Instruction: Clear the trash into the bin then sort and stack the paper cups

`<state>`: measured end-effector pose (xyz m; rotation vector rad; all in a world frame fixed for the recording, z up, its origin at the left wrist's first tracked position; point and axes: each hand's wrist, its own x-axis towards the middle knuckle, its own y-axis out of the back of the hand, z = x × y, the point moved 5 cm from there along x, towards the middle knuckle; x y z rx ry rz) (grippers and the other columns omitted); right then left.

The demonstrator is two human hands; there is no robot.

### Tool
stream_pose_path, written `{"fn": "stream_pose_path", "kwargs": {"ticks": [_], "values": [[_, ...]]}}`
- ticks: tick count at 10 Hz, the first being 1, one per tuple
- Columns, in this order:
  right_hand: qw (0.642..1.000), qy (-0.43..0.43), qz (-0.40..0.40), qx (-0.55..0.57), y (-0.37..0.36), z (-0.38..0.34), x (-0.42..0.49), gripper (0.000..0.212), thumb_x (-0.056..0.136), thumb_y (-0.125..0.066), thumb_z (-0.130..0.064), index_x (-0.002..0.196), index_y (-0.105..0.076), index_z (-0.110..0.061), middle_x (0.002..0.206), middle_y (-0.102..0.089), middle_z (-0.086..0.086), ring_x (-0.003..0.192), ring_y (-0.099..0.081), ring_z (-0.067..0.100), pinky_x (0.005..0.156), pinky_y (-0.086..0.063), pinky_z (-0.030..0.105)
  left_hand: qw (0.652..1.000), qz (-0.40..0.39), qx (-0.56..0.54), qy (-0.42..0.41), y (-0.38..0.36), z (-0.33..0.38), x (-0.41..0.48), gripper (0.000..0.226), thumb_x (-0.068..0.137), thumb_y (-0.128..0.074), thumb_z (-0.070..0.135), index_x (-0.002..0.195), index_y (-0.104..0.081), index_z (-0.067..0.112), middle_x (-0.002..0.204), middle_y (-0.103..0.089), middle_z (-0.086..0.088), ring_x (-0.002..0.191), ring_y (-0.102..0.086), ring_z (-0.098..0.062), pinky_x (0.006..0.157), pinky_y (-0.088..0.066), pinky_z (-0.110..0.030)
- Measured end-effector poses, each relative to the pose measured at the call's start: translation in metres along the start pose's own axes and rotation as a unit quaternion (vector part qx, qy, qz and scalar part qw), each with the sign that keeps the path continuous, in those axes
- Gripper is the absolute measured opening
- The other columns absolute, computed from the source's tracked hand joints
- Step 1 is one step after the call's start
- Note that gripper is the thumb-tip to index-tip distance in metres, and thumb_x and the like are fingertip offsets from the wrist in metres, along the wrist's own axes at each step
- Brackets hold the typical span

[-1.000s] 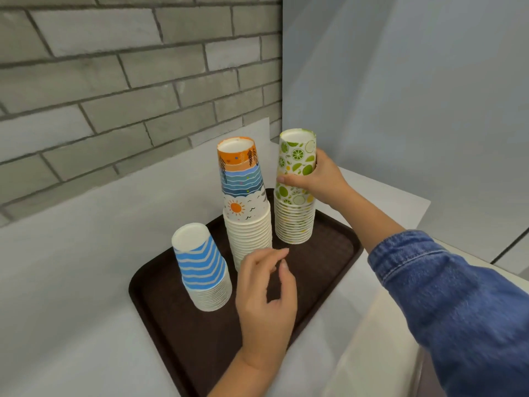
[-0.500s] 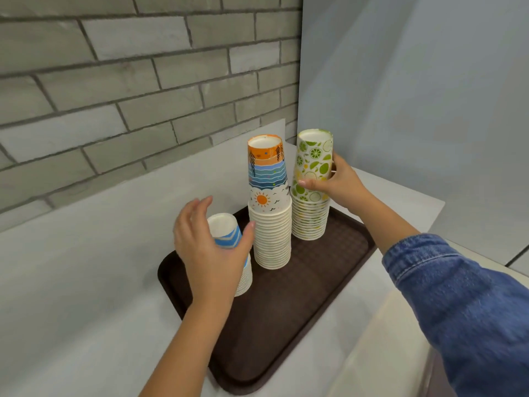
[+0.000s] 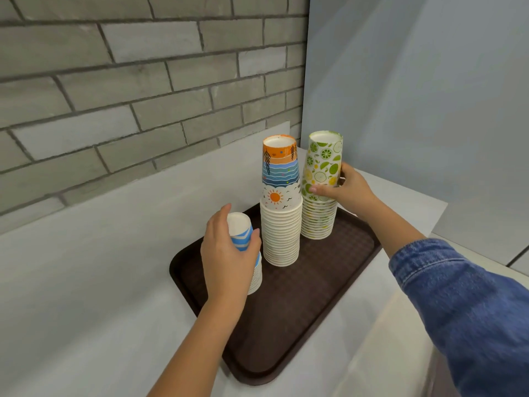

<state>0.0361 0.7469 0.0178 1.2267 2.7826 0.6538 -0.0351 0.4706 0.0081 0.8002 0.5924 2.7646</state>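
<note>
Evenly and softly lit, bright, without harsh glare. Faint shadows only, cast under the cup stacks [image 3: 282,224] onto the dark tray [image 3: 300,310]. Slightly soft throughout, with wide-angle bending along the brick wall [image 3: 114,81] at the edges.

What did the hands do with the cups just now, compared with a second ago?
The left hand moved left from in front of the middle stack and closed its grip on the blue-striped cup stack. The right hand kept holding the lime-print cup stack. The sun-and-waves cup stack and the brown tray look unchanged.
</note>
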Motion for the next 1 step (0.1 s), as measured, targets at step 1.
{"fn": "stream_pose_path", "kwargs": {"ticks": [1], "values": [[1.000, -0.011, 0.005, -0.023, 0.0033, -0.0001, -0.0068, 0.095, 0.064, -0.085, -0.034, 0.143, -0.035, -0.017, 0.138, -0.050, -0.001, 0.123, -0.050, 0.017, 0.097, -0.045, 0.033, 1.000, 0.002, -0.011, -0.001, 0.0030, 0.0001, 0.0003, 0.073, 0.074, -0.078, 0.032, 0.137, -0.041, 0.020, 0.136, -0.050, -0.001, 0.121, -0.052, -0.017, 0.098, -0.047, -0.033]]}}
